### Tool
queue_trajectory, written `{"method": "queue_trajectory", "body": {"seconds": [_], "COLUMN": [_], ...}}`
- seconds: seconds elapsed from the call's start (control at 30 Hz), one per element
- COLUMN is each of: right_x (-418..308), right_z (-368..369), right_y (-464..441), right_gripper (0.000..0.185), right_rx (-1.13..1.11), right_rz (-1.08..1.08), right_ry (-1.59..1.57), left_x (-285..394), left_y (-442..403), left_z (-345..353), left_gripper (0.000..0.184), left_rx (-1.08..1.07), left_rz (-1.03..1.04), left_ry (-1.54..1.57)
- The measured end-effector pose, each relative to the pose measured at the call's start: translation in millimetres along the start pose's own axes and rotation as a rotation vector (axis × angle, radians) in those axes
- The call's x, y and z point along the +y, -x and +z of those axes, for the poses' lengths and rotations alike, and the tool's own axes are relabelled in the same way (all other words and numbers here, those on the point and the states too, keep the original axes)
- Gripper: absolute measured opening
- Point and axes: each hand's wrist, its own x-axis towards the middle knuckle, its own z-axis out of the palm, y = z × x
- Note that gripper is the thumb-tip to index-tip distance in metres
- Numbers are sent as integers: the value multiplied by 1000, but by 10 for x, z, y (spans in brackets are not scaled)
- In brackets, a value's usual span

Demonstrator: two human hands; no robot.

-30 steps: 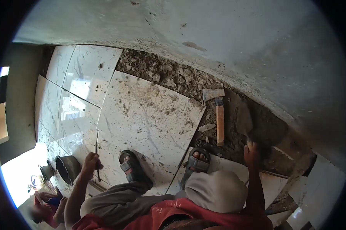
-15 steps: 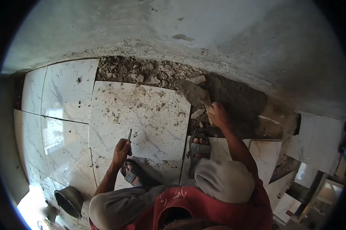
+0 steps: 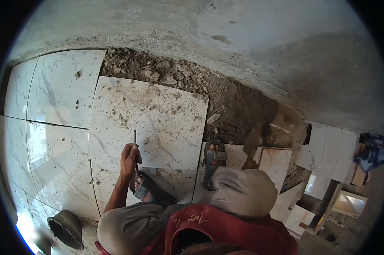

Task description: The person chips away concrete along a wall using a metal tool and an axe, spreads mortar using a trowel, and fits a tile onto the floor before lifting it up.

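My left hand [image 3: 129, 159] is closed around a slim metal chisel [image 3: 135, 137], held upright over a loose white marbled tile [image 3: 158, 114] strewn with dirt crumbs. Part of the chisel also shows below the fist. To the right, a mud-brown trowel [image 3: 254, 138], smeared by motion, stands out from my right hand [image 3: 249, 164]. That hand is closed on it near my right knee, which hides much of the forearm. Beyond the tile's far and right edges lies a strip of broken mortar and soil [image 3: 230, 106].
A rough plastered wall [image 3: 260, 38] rises along the far side. Laid tiles [image 3: 58, 93] cover the left floor, where a dark bucket [image 3: 66, 229] lies tipped. My sandalled feet stand on tiles. At right are cut tile pieces [image 3: 332, 144] and a wooden frame [image 3: 328, 208].
My right hand has drawn the trowel back from the tile's far right corner toward my right knee. The view has shifted right; my left hand keeps hold of the chisel.
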Motion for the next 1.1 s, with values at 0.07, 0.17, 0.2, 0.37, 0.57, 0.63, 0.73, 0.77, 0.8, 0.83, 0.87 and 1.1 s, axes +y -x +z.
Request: {"method": "queue_trajectory", "body": {"seconds": [0.07, 0.17, 0.2, 0.37, 0.57, 0.63, 0.73, 0.77, 0.8, 0.83, 0.87, 1.1], "right_x": [123, 225, 225, 218, -123, -622, -2104, -2430, -2816, -3329, -3798, -6020], "right_z": [48, 77, 71, -61, -663, -1069, -1992, -1953, -1784, -1846, -1749, -971], "right_y": [145, 228, 249, 183, -75, -263, -183, -362, -555, -406, -325, 690], "right_gripper": [57, 57, 57, 56, 55, 55, 53, 56, 56, 61, 62, 38], "right_rx": [-11, 2, 4, -15, 31, 61, -217, -206, -147, -283, -340, -767], "right_rz": [-3, -59, -78, -189, -563, -819, -884, -1053, -1235, -1191, -1132, -1076], "right_ry": [-45, -111, -127, -161, -220, -222, -126, -127, -222, -287, -320, -752], "left_x": [-33, -1, 22, -6, -100, -125, -142, -150, -163, -182, -178, -97], "left_y": [-94, -192, -223, -319, -320, -328, -321, -332, -349, -334, -321, -256], "left_z": [-37, -30, -27, -136, -199, -204, -201, -201, -212, -226, -226, -199], "left_gripper": [20, 21, 21, 23, 24, 26, 28, 28, 30, 31, 31, 32], "left_rx": [18, 51, 79, 95, 106, 79, 79, 82, 80, 76, 82, 161], "left_rz": [9, -34, -27, -1, 80, 94, 145, 153, 160, 160, 168, 212], "left_ry": [1, 113, 118, 67, 51, 24, -42, -34, -44, -55, -45, -214]}}
